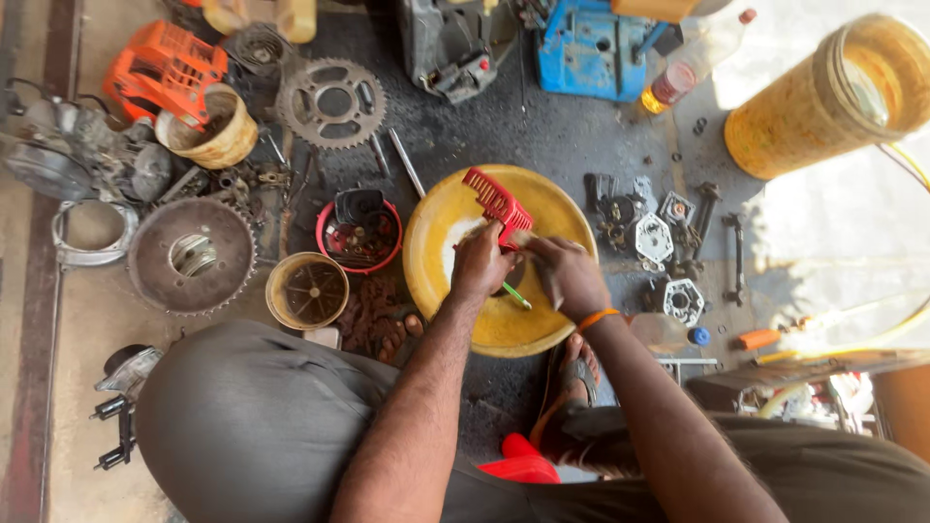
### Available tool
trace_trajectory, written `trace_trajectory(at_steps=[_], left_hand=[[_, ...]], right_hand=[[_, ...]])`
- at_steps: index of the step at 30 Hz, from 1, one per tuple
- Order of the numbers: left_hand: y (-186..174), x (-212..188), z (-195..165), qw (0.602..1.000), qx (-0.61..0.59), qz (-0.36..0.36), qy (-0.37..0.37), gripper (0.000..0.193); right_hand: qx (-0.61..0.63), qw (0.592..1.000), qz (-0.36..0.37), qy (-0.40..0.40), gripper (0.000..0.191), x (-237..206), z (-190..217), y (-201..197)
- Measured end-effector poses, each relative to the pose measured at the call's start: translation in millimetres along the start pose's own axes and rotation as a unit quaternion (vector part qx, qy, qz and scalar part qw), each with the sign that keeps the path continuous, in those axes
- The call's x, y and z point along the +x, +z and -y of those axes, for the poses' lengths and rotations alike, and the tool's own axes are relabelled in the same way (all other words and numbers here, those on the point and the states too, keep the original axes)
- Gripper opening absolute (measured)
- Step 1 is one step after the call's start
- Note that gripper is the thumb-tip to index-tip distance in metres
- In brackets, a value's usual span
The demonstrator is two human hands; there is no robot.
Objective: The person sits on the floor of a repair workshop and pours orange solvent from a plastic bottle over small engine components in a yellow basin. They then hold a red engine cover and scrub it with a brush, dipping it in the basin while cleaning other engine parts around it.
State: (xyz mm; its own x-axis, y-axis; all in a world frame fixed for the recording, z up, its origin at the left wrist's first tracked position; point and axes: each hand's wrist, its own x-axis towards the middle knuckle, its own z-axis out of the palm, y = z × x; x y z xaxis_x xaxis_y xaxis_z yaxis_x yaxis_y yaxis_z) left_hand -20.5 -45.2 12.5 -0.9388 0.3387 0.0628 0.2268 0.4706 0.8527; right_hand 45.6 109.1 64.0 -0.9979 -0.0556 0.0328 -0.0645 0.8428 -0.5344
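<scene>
My left hand [481,263] is closed on the red cover [498,204], which sticks up out of my fist toward 12 o'clock, tilted a little left. My right hand [569,276] is curled shut just beside it at 3 o'clock, knuckles up; a green stick [516,296] pokes out between the two hands toward 5 o'clock, but I cannot tell which hand grips it. An orange band [598,318] rings my right wrist. Both hands hang over the yellow basin [431,252], the cover above its upper middle. At 9 o'clock of the basin sits a red bowl [360,232] of dark parts, and below that a round can [307,290]. A sprocket [332,102] lies at 11 o'clock. Grey carburettor pieces [654,237] lie at 3 o'clock, a yellow bucket [823,97] at 2 o'clock.
</scene>
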Motion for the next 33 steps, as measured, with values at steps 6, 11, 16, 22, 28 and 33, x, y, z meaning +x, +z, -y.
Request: trace_trajectory(at_steps=[6,11,16,22,28,33], left_hand=[[-1,4,-6,0.999,0.014,0.027,-0.014,0.037],[-6,6,-9,0.987,0.050,0.101,-0.111,0.033],[-3,6,-4,0.997,0.037,0.060,-0.011,0.046],[1,6,0,0.996,0.048,0.073,-0.019,0.034],[-2,4,-2,0.998,0.059,0.026,-0.003,0.037],[-3,3,-5,0.994,0.059,-0.038,0.086,0.049]], right_hand=[[-0.024,0.995,-0.033,-0.088,0.025,3,-1,3],[-0.005,0.997,-0.056,-0.045,0.022,4,4,6],[0.015,0.999,-0.019,-0.033,0.026,4,10,7],[0.003,0.999,-0.048,0.023,0.022,7,14,11],[0.029,0.998,-0.053,-0.021,0.028,3,9,11],[0.011,0.998,-0.032,-0.051,0.024,4,-9,19]])
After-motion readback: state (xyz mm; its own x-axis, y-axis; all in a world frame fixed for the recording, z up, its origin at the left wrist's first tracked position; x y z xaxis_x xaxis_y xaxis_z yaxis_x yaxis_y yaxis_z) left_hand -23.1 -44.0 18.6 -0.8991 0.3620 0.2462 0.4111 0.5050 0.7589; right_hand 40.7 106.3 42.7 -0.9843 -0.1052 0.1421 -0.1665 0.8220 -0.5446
